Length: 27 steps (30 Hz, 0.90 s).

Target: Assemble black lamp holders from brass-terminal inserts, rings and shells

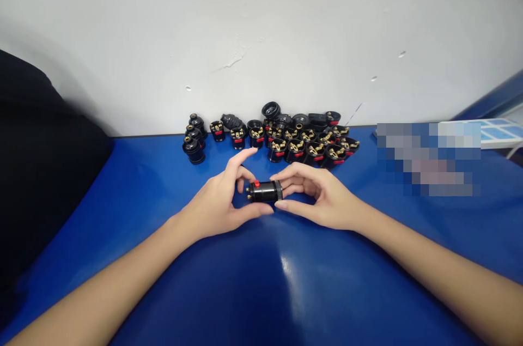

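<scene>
Between my hands, just above the blue table, lies a black lamp socket [265, 192] on its side, with a red switch on top and small brass screws at its left end. My right hand [322, 196] pinches the ringed right end between thumb and fingers. My left hand [220, 201] holds the socket's left part, thumb along the near side, some fingers behind it and the index finger raised off it. Behind them stand several black socket bodies [295, 151] with brass contacts and red switches. To the left are several closed sockets [193, 150].
Black rings and caps [271, 110] lie among the socket bodies by the white wall [261, 35]. Dark cloth [44, 161] hangs at the left. A blurred-out patch [429, 161] and a white-and-blue panel [500, 132] are on the right of the blue table [204, 291].
</scene>
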### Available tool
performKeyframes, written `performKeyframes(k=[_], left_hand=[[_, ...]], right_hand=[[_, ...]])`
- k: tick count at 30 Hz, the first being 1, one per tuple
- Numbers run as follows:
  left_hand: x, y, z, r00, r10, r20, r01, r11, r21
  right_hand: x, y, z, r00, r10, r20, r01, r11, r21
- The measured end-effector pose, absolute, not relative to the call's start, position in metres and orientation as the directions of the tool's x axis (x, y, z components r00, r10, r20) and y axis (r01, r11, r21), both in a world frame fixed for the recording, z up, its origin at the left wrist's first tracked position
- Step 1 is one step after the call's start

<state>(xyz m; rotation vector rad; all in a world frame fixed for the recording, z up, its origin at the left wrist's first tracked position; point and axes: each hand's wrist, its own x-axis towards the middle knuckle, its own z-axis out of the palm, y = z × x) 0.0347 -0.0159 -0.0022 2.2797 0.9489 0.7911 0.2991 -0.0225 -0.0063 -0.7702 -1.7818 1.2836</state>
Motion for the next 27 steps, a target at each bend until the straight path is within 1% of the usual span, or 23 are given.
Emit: performKeyframes(k=[2,5,7,8,11,12,14,16,17,18,21,22,26,27], left_hand=[[0.0357,-0.0159,-0.0036,0.573,0.760,0.307,0.436,-0.599,0.671],[0.0371,-0.0161,-0.0045,0.555,0.707,0.438,0.371,-0.681,0.631],[0.0375,-0.0165,-0.0029,0.552,0.682,0.480,0.358,-0.714,0.602],[0.0375,-0.0168,-0.0015,0.564,0.687,0.458,0.370,-0.706,0.603],[0.0371,-0.0176,0.0020,0.593,0.742,0.312,0.443,-0.625,0.643],[0.0369,-0.0177,0.0023,0.590,0.754,0.290,0.453,-0.606,0.654],[0.0364,-0.0175,0.0016,0.586,0.740,0.331,0.417,-0.625,0.660],[0.0361,-0.0172,0.0004,0.595,0.695,0.403,0.360,-0.679,0.640],[0.0362,-0.0171,0.0001,0.600,0.686,0.412,0.355,-0.690,0.631],[0.0363,-0.0171,0.0000,0.604,0.694,0.393,0.375,-0.682,0.628],[0.0368,-0.0172,0.0005,0.585,0.762,0.279,0.477,-0.601,0.642],[0.0368,-0.0173,0.0006,0.579,0.770,0.268,0.485,-0.590,0.646],[0.0361,-0.0173,-0.0001,0.584,0.731,0.352,0.432,-0.648,0.628],[0.0361,-0.0173,-0.0004,0.587,0.728,0.355,0.431,-0.652,0.624]], right_hand=[[0.2993,-0.0225,-0.0064,-0.507,0.826,0.248,0.040,0.310,-0.950],[0.2992,-0.0225,-0.0062,-0.501,0.829,0.247,0.040,0.307,-0.951],[0.2987,-0.0227,-0.0058,-0.499,0.833,0.240,0.043,0.300,-0.953],[0.2984,-0.0228,-0.0055,-0.498,0.834,0.238,0.046,0.299,-0.953],[0.2980,-0.0230,-0.0051,-0.504,0.831,0.236,0.052,0.302,-0.952],[0.2980,-0.0229,-0.0052,-0.504,0.830,0.237,0.052,0.303,-0.951],[0.2983,-0.0229,-0.0054,-0.497,0.834,0.240,0.058,0.308,-0.950],[0.2987,-0.0230,-0.0056,-0.490,0.838,0.240,0.064,0.308,-0.949],[0.2988,-0.0232,-0.0056,-0.491,0.838,0.239,0.063,0.307,-0.949],[0.2989,-0.0234,-0.0055,-0.495,0.835,0.239,0.062,0.308,-0.949],[0.2987,-0.0240,-0.0051,-0.513,0.824,0.239,0.064,0.315,-0.947],[0.2985,-0.0241,-0.0049,-0.514,0.824,0.239,0.065,0.315,-0.947],[0.2981,-0.0241,-0.0049,-0.499,0.834,0.237,0.056,0.304,-0.951],[0.2982,-0.0241,-0.0050,-0.497,0.834,0.239,0.055,0.306,-0.951]])
